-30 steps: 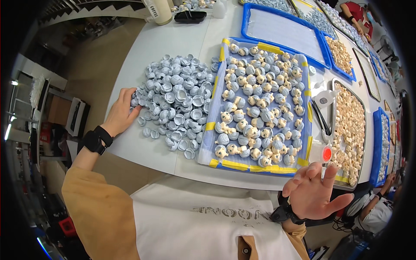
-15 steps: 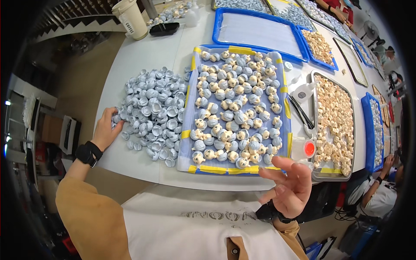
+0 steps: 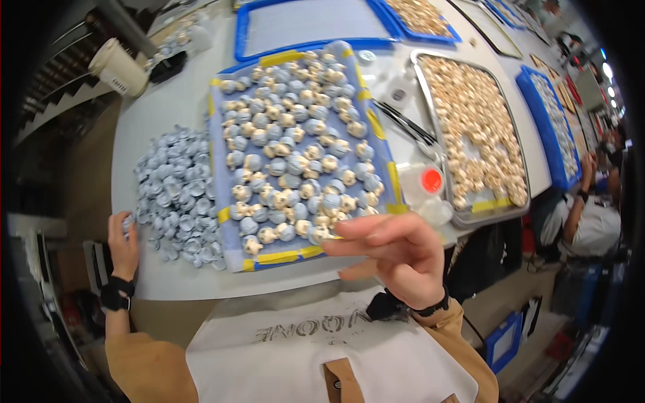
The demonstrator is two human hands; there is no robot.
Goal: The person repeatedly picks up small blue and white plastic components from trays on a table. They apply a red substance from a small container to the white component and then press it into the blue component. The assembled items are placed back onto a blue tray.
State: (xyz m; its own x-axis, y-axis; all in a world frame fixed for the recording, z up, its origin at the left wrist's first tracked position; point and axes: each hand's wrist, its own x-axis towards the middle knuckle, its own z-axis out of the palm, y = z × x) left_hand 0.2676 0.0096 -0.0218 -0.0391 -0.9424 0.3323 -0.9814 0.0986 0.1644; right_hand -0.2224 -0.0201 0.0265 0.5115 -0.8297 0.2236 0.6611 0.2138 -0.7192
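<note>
My left hand (image 3: pixel 123 250) is at the left edge of a heap of small light-blue hollow shells (image 3: pixel 178 195), its thumb and fingers closed on one blue shell (image 3: pixel 127 225). In the middle lies a blue tray (image 3: pixel 285 260) lined with a sheet and edged with yellow tape. Rows of small doll heads (image 3: pixel 295 161), cream with blue caps, fill it. Above the tray's near right corner hovers my right hand (image 3: pixel 403 258), fingers stretched toward the left and apart, with nothing visible in them. Its fingers cover part of that corner.
Right of the doll heads stand a jar with a red-orange top (image 3: pixel 430 180), black tweezers (image 3: pixel 406 124) and a metal tray (image 3: pixel 463 216) of cream pieces. A sheet-lined blue tray (image 3: pixel 316 30) lies behind. A cup (image 3: pixel 119 67) stands far left. Another person (image 3: pixel 581 225) sits at right.
The view has turned, so the table things appear shifted left and tilted. My left hand has drawn slightly off the heap with a shell; my right hand has swung left over the tray's corner.
</note>
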